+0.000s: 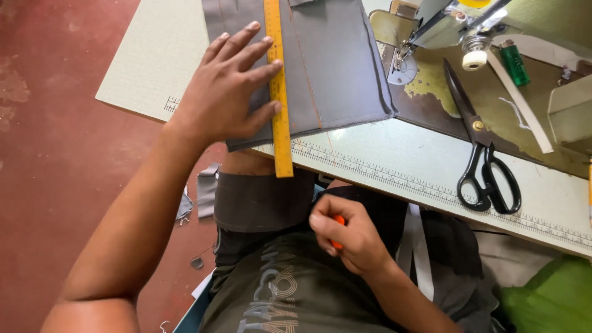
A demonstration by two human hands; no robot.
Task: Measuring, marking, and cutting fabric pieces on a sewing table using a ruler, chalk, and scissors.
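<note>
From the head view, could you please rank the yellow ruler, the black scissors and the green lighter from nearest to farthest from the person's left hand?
Measured from the left hand, which lies flat on the grey fabric:
1. Yellow ruler: touching its fingertips, on the fabric.
2. Black scissors: off to the right, on the table.
3. Green lighter: farthest right, beside the sewing machine.

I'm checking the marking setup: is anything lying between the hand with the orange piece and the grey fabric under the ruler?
Nothing visible lies between. The right hand holds a small orange piece below the table edge; the grey fabric and yellow ruler, pinned by the left hand, are unobstructed.
</note>
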